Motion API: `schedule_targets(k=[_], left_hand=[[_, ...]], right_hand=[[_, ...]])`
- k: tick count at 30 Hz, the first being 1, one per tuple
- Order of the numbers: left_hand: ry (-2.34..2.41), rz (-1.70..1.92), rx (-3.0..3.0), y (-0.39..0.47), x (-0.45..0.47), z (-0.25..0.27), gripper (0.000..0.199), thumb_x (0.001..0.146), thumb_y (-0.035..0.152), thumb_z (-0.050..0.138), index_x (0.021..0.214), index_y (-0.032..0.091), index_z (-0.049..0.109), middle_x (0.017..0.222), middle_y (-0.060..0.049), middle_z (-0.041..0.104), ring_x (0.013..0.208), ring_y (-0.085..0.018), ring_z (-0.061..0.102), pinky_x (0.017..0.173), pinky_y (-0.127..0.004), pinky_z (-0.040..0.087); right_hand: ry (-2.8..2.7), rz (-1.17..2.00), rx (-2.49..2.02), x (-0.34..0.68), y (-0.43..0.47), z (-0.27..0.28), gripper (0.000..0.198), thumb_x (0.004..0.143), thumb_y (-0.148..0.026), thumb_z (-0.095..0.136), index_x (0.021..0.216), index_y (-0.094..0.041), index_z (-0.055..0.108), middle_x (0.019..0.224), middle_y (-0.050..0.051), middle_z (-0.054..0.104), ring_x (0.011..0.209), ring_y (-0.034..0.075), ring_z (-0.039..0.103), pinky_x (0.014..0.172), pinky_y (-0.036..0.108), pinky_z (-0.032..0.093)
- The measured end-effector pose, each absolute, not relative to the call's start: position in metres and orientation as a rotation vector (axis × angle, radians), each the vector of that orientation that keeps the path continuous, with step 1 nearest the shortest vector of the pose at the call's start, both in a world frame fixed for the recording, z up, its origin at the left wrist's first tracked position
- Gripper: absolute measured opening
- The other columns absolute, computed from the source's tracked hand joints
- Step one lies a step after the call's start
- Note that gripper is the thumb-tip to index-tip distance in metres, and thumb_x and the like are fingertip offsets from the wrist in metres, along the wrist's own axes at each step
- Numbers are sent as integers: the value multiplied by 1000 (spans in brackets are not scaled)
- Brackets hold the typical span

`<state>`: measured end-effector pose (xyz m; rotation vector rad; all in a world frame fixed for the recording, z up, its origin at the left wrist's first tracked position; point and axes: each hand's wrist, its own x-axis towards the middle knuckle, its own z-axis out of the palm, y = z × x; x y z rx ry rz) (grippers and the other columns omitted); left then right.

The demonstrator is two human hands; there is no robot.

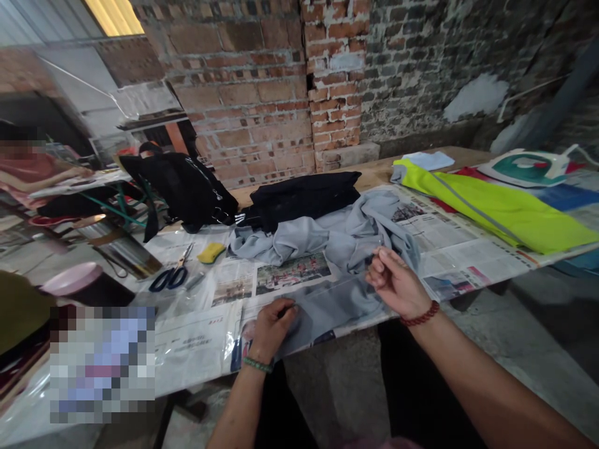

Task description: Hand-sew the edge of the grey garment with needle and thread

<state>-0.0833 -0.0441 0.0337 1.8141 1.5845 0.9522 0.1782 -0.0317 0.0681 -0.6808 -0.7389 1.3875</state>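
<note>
Grey cloth (339, 308) stretches along the front edge of the table, joined or next to a crumpled grey heap (299, 236) behind it. My left hand (276, 324), with a green bead bracelet at the wrist, is closed on the left end of the flat grey cloth. Raised above the cloth's right side, my right hand (393, 277) has thumb and fingers pinched together. Whatever it pinches, if anything, is too small to make out. A dark red bracelet circles that wrist. Black cloth (304, 196) lies behind the grey heap.
Scissors (173, 274) and a yellow sponge (210, 252) lie left of the cloth. Further left stand a steel flask (116, 243) and a black bag (182, 190). To the right are a neon yellow garment (491, 202) and an iron (524, 167). Another person (28, 174) sits far left.
</note>
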Motion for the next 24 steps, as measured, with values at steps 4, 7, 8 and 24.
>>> schedule_targets(k=[4, 7, 8, 24], left_hand=[[1592, 951, 1793, -45, -83, 35, 16, 69, 29, 56, 69, 16, 66, 62, 0, 61, 63, -15, 55, 57, -23, 45], [1592, 969, 1772, -45, -84, 34, 17, 68, 30, 57, 71, 16, 67, 65, -1, 63, 65, -16, 56, 59, -24, 46], [1595, 977, 1760, -45, -85, 33, 17, 68, 30, 57, 71, 16, 67, 65, -1, 63, 66, -16, 57, 59, -25, 46], [1585, 1032, 1694, -46, -86, 27, 17, 65, 30, 60, 74, 18, 68, 73, -1, 67, 71, -17, 60, 66, -26, 48]], right_hand=[[-702, 1375, -637, 187, -34, 67, 12, 76, -31, 58, 81, -23, 51, 55, -8, 37, 40, 5, 33, 44, 20, 35], [-693, 1429, -648, 182, -40, 63, 16, 74, -33, 61, 81, -23, 51, 53, -8, 40, 39, 4, 34, 43, 20, 34], [-711, 1464, -675, 178, -44, 61, 17, 74, -34, 61, 82, -23, 51, 51, -8, 41, 38, 4, 35, 42, 20, 33], [-1437, 1613, -1327, 76, -66, 32, 13, 78, -26, 46, 73, -17, 53, 43, -9, 45, 27, 2, 33, 28, 14, 21]])
